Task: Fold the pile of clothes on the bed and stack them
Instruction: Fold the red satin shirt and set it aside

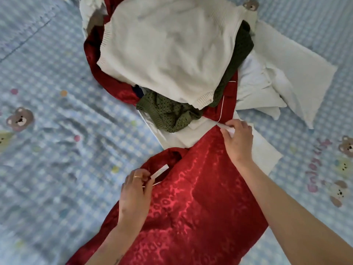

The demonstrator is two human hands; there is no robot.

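Here, pink lettering that seems to be reading "Enjoy Life" point(317, 167) is running up the blue checked bed cover point(47, 169) beside printed teddy bears. A red satin garment point(191, 197) is lying long from the near edge toward the clothes pile point(168, 54), where a cream sweater is topping green knitwear. The left hand point(134, 190) is pinching its white-piped edge, and the right hand point(238, 139) is gripping the trim at its far end.

Red satin garment point(191, 207) cut off at bottom edge
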